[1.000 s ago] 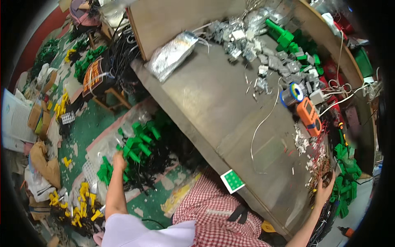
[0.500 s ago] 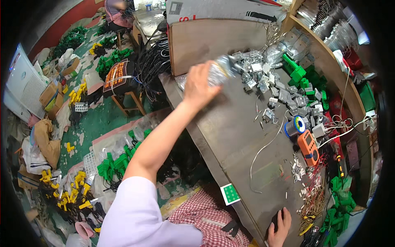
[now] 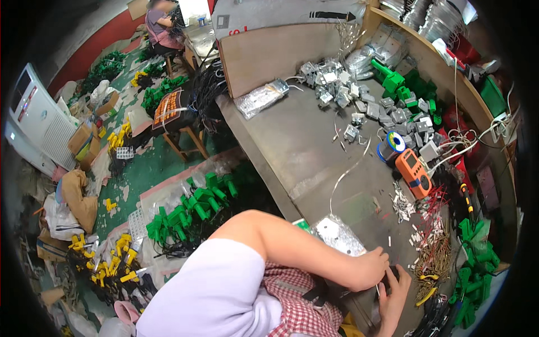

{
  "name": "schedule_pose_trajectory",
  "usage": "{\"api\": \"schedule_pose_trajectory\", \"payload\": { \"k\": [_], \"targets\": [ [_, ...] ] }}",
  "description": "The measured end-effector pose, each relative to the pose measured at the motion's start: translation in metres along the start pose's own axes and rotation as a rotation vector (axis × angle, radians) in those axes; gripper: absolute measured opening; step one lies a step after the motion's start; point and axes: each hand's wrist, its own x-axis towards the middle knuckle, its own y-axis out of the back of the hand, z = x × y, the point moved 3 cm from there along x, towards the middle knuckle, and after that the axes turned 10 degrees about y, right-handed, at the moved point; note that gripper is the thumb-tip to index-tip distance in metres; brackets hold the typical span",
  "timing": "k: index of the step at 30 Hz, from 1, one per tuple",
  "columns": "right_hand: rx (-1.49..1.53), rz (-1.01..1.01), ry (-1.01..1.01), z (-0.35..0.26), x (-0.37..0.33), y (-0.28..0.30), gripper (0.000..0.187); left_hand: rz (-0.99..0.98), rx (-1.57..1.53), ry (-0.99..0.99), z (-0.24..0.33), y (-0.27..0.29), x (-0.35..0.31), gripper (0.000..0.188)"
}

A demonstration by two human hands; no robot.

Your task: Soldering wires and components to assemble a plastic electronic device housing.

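My left hand (image 3: 368,269) reaches across my body to the near edge of the grey workbench (image 3: 314,146). Its fingers are curled at the near corner of a flat silver foil bag (image 3: 337,235) lying on the bench. My right hand (image 3: 394,295) comes up from below and meets the left one, pinching a small dark object (image 3: 392,275) between them; what the object is cannot be made out. The bag partly hides a green card (image 3: 303,224). A second silver foil bag (image 3: 261,98) lies at the far left of the bench.
Grey metal parts (image 3: 359,95) and green connectors (image 3: 404,84) are piled at the back. An orange meter (image 3: 414,173), a solder spool (image 3: 392,145), loose pins (image 3: 432,247) and wires crowd the right. Green and yellow plugs (image 3: 191,205) litter the floor by a stool (image 3: 182,132). Another person (image 3: 160,17) sits far off.
My left arm has pulled back from the far end of the bench to the near edge, and a silver foil bag now lies there. My right hand has moved up to meet it.
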Motion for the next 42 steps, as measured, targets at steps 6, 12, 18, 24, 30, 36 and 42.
{"api": "schedule_pose_trajectory", "payload": {
  "k": [6, 12, 18, 24, 30, 36, 42],
  "targets": [
    [-0.048, 0.282, 0.001, 0.007, -0.036, 0.017, 0.051, 0.162, -0.019, -0.136, -0.006, -0.03, -0.003, 0.013],
    [0.046, 0.319, -0.045, 0.032, -0.055, -0.003, 0.054, -0.172, -0.42, 0.042, -0.011, -0.008, 0.015, 0.008],
    [0.524, 0.54, -0.144, 0.04, -0.047, -0.01, 0.066, -0.283, -0.656, 0.188, -0.004, -0.014, 0.053, 0.012],
    [1.072, 0.577, -0.064, 0.041, -0.029, -0.026, 0.081, -0.006, -0.302, 0.047, 0.013, -0.001, 0.056, 0.034],
    [1.07, 0.438, -0.16, 0.016, -0.006, -0.031, 0.111, 0.069, -0.114, 0.055, 0.006, -0.012, 0.022, 0.083],
    [0.56, 0.196, -0.07, 0.098, -0.012, 0.037, 0.077, 0.055, -0.053, -0.039, 0.013, -0.031, 0.027, 0.051],
    [-0.522, 0.525, -0.67, 0.311, -0.031, 0.166, 0.044, 0.043, -0.061, -0.06, 0.016, -0.022, 0.031, 0.055]
  ]
}}
